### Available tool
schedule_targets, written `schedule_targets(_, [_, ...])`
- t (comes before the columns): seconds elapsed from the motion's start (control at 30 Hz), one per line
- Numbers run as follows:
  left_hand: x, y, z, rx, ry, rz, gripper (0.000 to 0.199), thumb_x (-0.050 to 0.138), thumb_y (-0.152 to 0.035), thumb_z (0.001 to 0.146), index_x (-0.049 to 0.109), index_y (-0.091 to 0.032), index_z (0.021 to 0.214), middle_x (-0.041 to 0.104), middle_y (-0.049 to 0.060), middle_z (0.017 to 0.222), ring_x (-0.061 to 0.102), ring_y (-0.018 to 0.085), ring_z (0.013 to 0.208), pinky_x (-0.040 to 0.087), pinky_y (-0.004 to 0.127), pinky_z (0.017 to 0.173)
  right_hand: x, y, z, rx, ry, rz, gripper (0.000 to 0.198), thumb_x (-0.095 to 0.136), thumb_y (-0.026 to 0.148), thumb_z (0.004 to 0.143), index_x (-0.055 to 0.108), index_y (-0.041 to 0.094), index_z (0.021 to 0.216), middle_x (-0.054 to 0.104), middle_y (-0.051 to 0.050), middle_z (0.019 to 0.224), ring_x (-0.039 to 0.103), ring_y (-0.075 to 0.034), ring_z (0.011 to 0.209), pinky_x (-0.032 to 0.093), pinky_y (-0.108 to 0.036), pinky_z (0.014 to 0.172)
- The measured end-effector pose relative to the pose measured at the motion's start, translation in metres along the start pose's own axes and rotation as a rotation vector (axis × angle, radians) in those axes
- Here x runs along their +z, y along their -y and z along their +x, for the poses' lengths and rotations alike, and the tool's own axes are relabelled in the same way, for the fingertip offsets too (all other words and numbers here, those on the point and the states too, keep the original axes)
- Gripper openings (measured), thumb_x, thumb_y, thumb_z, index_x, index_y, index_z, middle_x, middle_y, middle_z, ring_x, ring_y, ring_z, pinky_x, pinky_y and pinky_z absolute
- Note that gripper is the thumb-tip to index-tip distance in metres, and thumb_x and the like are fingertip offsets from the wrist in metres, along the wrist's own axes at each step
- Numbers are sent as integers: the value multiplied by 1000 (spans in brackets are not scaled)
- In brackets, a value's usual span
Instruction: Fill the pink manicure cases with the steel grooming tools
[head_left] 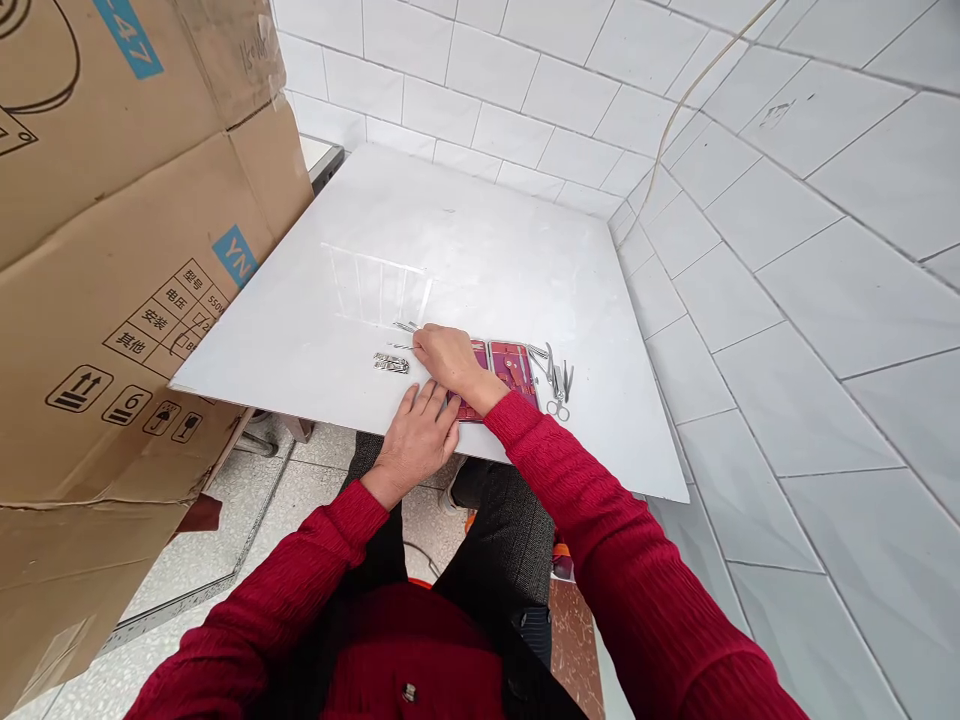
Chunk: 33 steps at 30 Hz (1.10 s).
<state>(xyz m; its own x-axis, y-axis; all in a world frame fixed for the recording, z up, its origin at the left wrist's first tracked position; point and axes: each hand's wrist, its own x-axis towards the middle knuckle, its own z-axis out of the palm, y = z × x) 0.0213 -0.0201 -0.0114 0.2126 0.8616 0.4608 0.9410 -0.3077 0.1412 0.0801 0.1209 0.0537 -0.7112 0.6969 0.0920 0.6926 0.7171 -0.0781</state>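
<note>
A red manicure case (514, 368) lies opened out on the white table, its two halves side by side. My left hand (421, 432) rests palm down at the case's near left corner, fingers stretched out and touching its edge. Crossing over the left half of the case, my right hand (450, 358) has its fingers curled together beside some thin metal tools (405, 327). What is in those fingers is hidden. Left of my hands lie several nail clippers (391, 362). Small scissors (558, 409) and several other slim metal tools (559, 375) are spread to the right of the case.
A large cardboard box (150, 250) stands against the table's left side. White tiled walls (510, 70) border the table (480, 245) at the back and right. A thin cable (675, 110) runs down the wall. My legs are under the table's near edge.
</note>
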Motion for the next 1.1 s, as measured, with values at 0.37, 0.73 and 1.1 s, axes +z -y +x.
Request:
schedule_targets(0.37, [0,0,-1,12,-20,35,41,49,-27,100,64,-10,135,61,19,144,54,34,137,40,52,118,-5,3,12,-63,176,-170,26,48,18,99,72,13,110,74,-17,110,71,-27,98,50,-32,78])
schedule_targets(0.73, [0,0,-1,20,-26,40,39,51,-26,100,66,-11,133,58,20,147,53,35,139,40,53,117,-1,-29,-7,156,-83,266,15,52,14,89,67,17,90,74,-6,88,66,-19,79,45,-28,72])
schedule_targets(1.1, [-1,-1,2,31,-23,46,38,51,-25,99,66,-12,131,59,20,147,53,36,139,41,54,116,22,-62,-33,397,-231,947,5,59,17,79,58,20,74,61,5,62,56,-12,56,43,-22,59])
